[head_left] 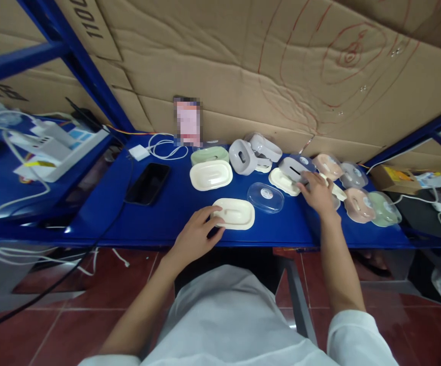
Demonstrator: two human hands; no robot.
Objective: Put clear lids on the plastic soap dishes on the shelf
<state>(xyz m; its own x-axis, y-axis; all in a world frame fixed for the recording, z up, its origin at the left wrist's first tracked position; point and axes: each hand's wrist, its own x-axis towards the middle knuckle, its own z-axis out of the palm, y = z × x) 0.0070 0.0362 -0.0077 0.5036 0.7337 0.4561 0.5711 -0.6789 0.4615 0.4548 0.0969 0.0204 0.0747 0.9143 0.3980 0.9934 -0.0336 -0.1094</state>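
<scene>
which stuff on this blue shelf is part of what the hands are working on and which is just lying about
In hand:
left hand on cream tray
right hand on grey housing
clear lid
pastel parts

Lying about:
black phone
white charger and cable
power strip
</scene>
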